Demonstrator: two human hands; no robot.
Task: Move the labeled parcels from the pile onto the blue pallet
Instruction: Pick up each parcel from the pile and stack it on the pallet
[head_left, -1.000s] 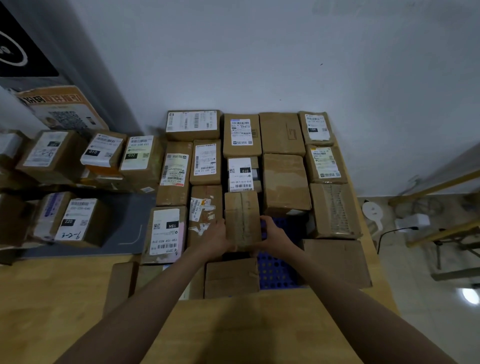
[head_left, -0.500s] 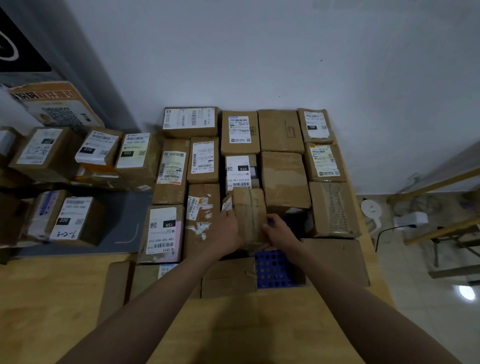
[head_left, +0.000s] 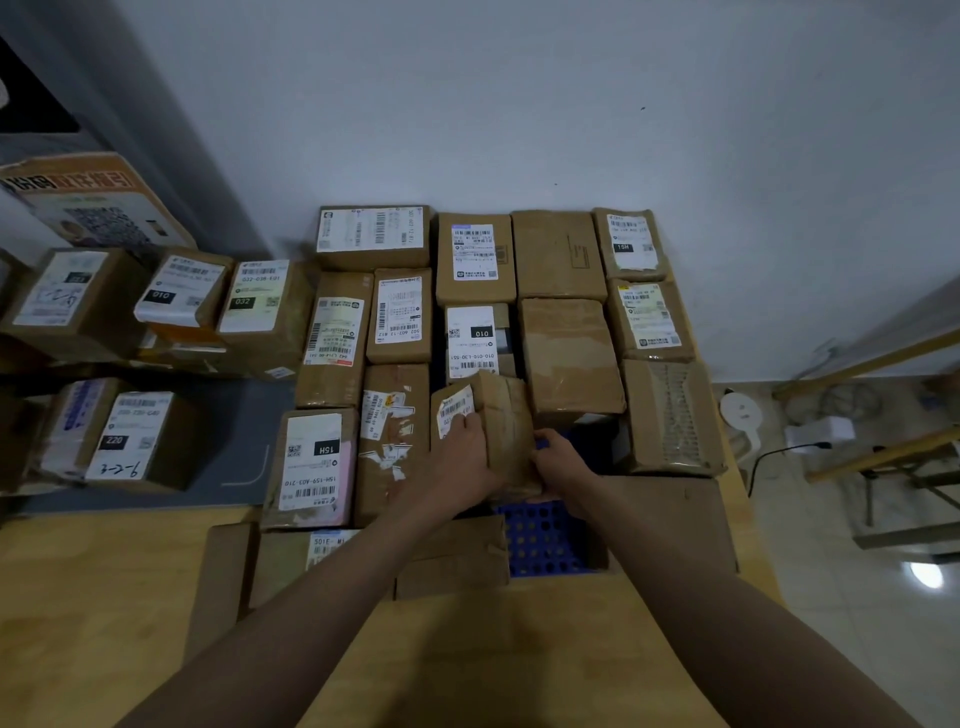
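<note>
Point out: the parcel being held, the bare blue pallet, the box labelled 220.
held parcel (head_left: 506, 431), head view, taped brown side face
blue pallet (head_left: 545, 540), head view, exposed grid near front
220 box (head_left: 130, 436), head view, white label on top

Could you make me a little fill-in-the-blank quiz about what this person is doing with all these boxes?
1. Both hands, left hand and right hand, hold one taped cardboard ____.
2. The bare grid of the pallet under the held parcel is coloured ____.
3. The box with the black tag 032 lies to the ____ of the pallet.

Missing words: parcel; blue; left
</note>
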